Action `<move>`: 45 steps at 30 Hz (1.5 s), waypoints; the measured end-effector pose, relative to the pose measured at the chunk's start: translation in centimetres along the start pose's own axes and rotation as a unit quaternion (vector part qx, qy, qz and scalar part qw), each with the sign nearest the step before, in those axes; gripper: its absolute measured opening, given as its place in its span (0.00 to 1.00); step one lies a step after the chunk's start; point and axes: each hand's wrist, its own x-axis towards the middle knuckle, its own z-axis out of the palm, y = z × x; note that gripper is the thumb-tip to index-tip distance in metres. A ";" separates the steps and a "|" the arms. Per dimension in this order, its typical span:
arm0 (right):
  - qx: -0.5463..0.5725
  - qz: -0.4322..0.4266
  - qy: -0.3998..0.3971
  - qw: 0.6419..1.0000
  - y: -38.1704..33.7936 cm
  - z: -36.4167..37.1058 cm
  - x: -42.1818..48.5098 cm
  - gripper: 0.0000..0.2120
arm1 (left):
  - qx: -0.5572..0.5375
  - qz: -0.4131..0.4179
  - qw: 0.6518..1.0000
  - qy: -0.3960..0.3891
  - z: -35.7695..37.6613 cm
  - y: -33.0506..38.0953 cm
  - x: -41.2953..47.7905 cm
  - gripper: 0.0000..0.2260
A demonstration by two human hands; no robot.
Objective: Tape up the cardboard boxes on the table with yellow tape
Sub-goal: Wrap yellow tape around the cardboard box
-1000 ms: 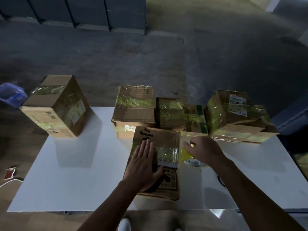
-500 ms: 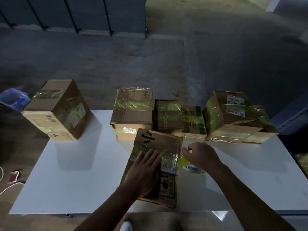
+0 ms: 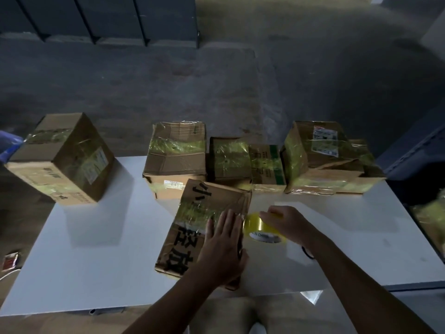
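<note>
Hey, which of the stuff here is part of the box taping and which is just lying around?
Job: front box under the left hand; yellow tape roll in the right hand; taped boxes behind.
Lying about: blue bin at left edge; red packet on the floor; black loop on the table.

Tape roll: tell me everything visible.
The tape roll is translucent yellow film wound on a white core printed with dark letters. It seems to rest tilted on the white table, close against the right side of the front box. The right hand grips it from above. Whether a strip runs onto the box under the left hand is unclear.
</note>
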 end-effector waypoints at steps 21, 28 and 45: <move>-0.099 0.084 -0.087 0.988 2.9 4.9 2.4 0.25 | -0.058 -0.144 0.987 -0.034 -1.7 4.1 0.9 0.35; -0.037 -0.009 0.022 0.999 -1.2 2.3 2.4 0.23 | -0.236 -0.121 0.962 0.060 -4.2 0.5 -0.7 0.40; 0.118 -0.124 -0.011 0.985 -12.3 3.7 4.0 0.22 | -0.240 -0.128 0.945 0.184 -3.6 -8.3 -5.0 0.34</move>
